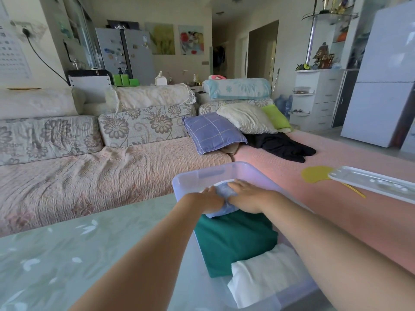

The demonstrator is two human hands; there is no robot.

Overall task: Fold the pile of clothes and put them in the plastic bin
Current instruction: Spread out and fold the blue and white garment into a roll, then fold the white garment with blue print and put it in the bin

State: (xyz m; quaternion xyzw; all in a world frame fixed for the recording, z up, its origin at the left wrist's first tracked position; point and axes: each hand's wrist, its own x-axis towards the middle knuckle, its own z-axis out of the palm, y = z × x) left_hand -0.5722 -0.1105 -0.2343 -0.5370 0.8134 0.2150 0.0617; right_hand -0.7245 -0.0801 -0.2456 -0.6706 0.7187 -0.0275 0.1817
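A clear plastic bin (197,176) sits in front of me, between the table and the sofa. Inside lie a folded white garment (265,279) nearest me, a folded dark green one (235,239) in the middle and a pale blue one (224,194) at the far end. My left hand (210,197) and my right hand (247,194) both rest on the pale blue garment inside the bin, fingers laid over it on either side. A black garment (280,145) lies unfolded on the pink sofa seat further back.
A green glass-topped table (67,254) is at the lower left. The bin's lid (372,182) and a yellow fly swatter (316,173) lie on the pink cover to the right. Cushions (213,131) line the sofa back.
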